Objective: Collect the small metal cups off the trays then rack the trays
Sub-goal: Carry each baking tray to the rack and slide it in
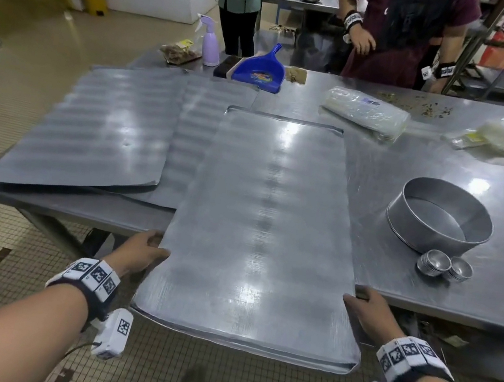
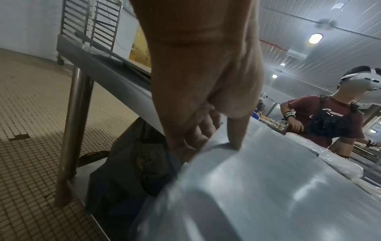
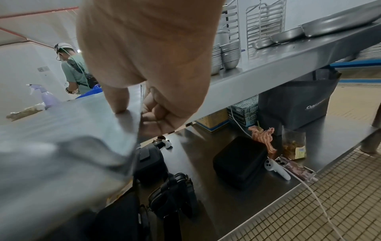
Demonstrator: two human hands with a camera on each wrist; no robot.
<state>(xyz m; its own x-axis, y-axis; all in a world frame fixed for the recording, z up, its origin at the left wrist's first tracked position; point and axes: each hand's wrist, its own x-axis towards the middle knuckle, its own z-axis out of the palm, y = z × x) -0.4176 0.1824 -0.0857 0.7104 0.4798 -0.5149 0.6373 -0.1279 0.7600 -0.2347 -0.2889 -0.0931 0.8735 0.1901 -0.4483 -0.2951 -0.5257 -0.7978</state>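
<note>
At the steel surface (image 1: 443, 153), a worker holds a bare tray (image 1: 259, 224) by its near corners.
Left hand (image 1: 138, 251) and right hand (image 1: 368, 310) each clamp it, thumb on top, fingers curled beneath, as the wrist views show. Stacked small metal cups (image 1: 444, 266) sit beside an empty round pan (image 1: 439, 217).

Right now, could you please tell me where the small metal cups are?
In the head view the small metal cups sit in two short stacks on the table's right side, just in front of the round cake tin.
</note>
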